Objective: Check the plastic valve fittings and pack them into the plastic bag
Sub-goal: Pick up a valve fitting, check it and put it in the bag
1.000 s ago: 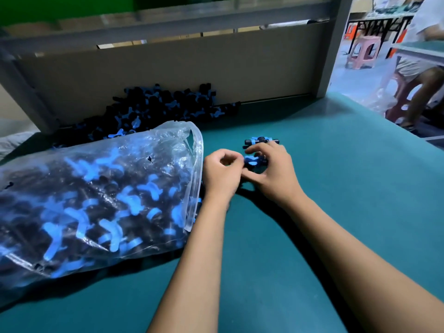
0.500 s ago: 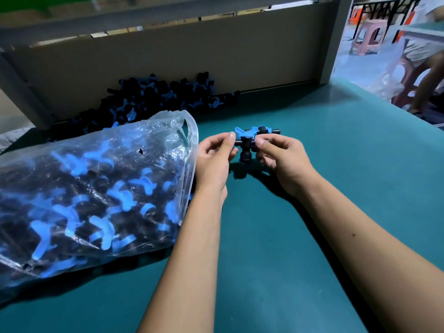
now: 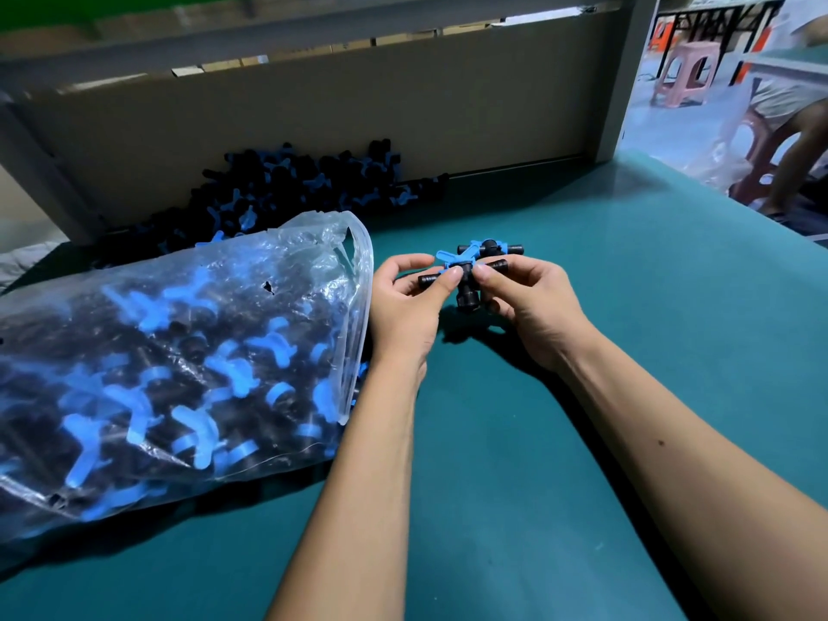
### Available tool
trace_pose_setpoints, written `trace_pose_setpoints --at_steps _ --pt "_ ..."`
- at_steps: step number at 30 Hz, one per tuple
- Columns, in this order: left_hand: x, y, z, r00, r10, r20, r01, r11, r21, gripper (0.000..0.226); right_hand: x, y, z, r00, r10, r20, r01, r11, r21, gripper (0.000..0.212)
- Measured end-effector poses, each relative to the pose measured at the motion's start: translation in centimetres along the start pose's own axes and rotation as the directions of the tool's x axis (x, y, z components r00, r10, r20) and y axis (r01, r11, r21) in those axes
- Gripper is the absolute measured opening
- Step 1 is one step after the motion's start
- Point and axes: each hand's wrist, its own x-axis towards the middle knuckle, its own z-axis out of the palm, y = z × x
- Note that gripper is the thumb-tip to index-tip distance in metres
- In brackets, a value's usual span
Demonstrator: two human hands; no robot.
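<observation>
Both hands hold a small cluster of black valve fittings with blue handles [image 3: 470,266] just above the green table. My left hand [image 3: 410,307] pinches the left end of one fitting between thumb and fingers. My right hand [image 3: 533,309] grips the right side of the cluster with curled fingers. The clear plastic bag [image 3: 179,365], full of black and blue fittings, lies on its side to the left, with its open mouth facing my left hand. A loose pile of fittings [image 3: 291,190] lies behind the bag against the back board.
A cardboard back board [image 3: 358,109] and grey frame post [image 3: 627,78] close off the far side of the green table [image 3: 627,351]. Beyond the right edge are a pink stool [image 3: 685,73] and a seated person's leg [image 3: 793,163].
The hands have lifted the fittings off the table and drawn them a little nearer. The fingers have spread along the fittings' ends. The bag and pile have not moved.
</observation>
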Motion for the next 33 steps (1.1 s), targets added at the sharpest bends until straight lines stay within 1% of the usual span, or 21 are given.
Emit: trace_pose_setpoints --at_steps 2,4,6,8,9,11,13,14,16,17,18,20,21,22,23,25,26,27,29,31,33 --pt "0.2 0.5 0.1 0.999 0.02 -0.042 -0.022 0.999 -0.027 0.03 0.0 -0.1 0.0 0.999 0.008 -0.04 -0.004 0.995 0.1 0.009" --pt "0.3 1.1 0.3 0.994 0.069 -0.084 -0.071 0.997 -0.019 0.026 0.2 -0.3 -0.2 0.991 0.028 -0.134 0.001 0.977 0.212 0.01" --pt "0.2 1.6 0.7 0.978 0.182 -0.106 -0.173 0.981 0.087 0.019 0.3 -0.4 -0.1 0.975 0.013 -0.222 0.031 0.98 0.194 0.011" --pt "-0.1 2.0 1.0 0.946 0.3 -0.12 -0.272 0.94 0.208 0.013 0.3 -0.2 0.5 0.955 -0.08 -0.286 0.089 0.996 0.02 0.01" --pt "-0.4 2.2 1.1 0.93 0.344 -0.131 -0.304 0.919 0.25 0.014 0.1 -0.2 0.9 0.951 -0.147 -0.271 0.127 0.988 -0.09 0.011" --pt "-0.7 2.7 1.4 0.904 0.401 -0.149 -0.342 0.887 0.31 0.017 -0.5 -0.1 1.7 0.955 -0.267 -0.129 0.223 0.934 -0.278 0.016" --pt "-1.0 3.0 1.7 0.892 0.429 -0.139 -0.359 0.862 0.358 0.02 -1.0 0.0 2.2 0.944 -0.329 0.023 0.307 0.85 -0.428 0.023" --pt "-1.1 3.2 1.7 0.888 0.443 -0.121 -0.367 0.844 0.391 0.022 -1.1 0.1 2.3 0.932 -0.357 0.054 0.338 0.808 -0.483 0.025" --pt "-1.3 3.8 1.8 0.885 0.461 -0.062 -0.382 0.797 0.469 0.023 -1.1 0.1 2.6 0.913 -0.407 0.035 0.366 0.775 -0.516 0.024" --pt "-1.5 4.3 1.8 0.883 0.469 -0.022 -0.396 0.77 0.5 0.024 -1.0 0.0 2.7 0.916 -0.401 0.004 0.352 0.798 -0.489 0.02" --pt "-1.6 5.0 1.8 0.875 0.483 0.02 -0.422 0.743 0.519 0.024 -0.9 -0.1 2.9 0.934 -0.356 -0.037 0.31 0.856 -0.413 0.017" --pt "-2.0 6.8 1.9 0.837 0.538 0.104 -0.499 0.67 0.55 0.023 -0.8 -0.2 3.0 0.981 -0.162 -0.107 0.15 0.982 -0.112 0.013" --pt "-2.2 7.9 2.0 0.812 0.565 0.148 -0.541 0.631 0.557 0.022 -0.8 -0.2 3.1 0.994 -0.046 -0.103 0.052 0.997 0.057 0.012" --pt "-2.4 9.0 1.9 0.787 0.588 0.188 -0.582 0.605 0.543 0.019 -0.9 -0.3 3.0 0.995 0.047 -0.083 -0.031 0.982 0.187 0.013" --pt "-2.5 10.1 1.7 0.762 0.612 0.214 -0.62 0.591 0.517 0.016 -1.0 -0.4 2.9 0.992 0.111 -0.063 -0.09 0.96 0.264 0.014" --pt "-2.5 11.9 0.7 0.711 0.666 0.227 -0.668 0.539 0.512 0.009 -1.1 -0.5 2.7 0.985 0.17 -0.038 -0.15 0.936 0.318 0.017" --pt "-2.3 12.5 -0.1 0.695 0.68 0.233 -0.659 0.473 0.585 0.01 -1.1 -0.5 2.7 0.983 0.18 -0.038 -0.159 0.934 0.321 0.017" --pt "-2.0 12.8 -0.9 0.703 0.666 0.251 -0.614 0.39 0.686 0.017 -1.2 -0.6 2.8 0.982 0.186 -0.038 -0.164 0.933 0.319 0.017" --pt "-1.6 12.8 -2.8 0.795 0.533 0.289 -0.474 0.249 0.845 0.038 -1.4 -0.6 3.0 0.983 0.181 -0.031 -0.165 0.945 0.283 0.015" --pt "-1.4 12.5 -4.0 0.879 0.386 0.281 -0.38 0.208 0.901 0.051 -1.6 -0.5 3.3 0.988 0.151 -0.018 -0.144 0.97 0.193 0.008" --pt "-1.4 12.4 -4.6 0.904 0.331 0.272 -0.359 0.24 0.902 0.063 -1.9 -0.3 3.8 0.997 0.068 -0.031 -0.067 0.998 0.021 0.006"
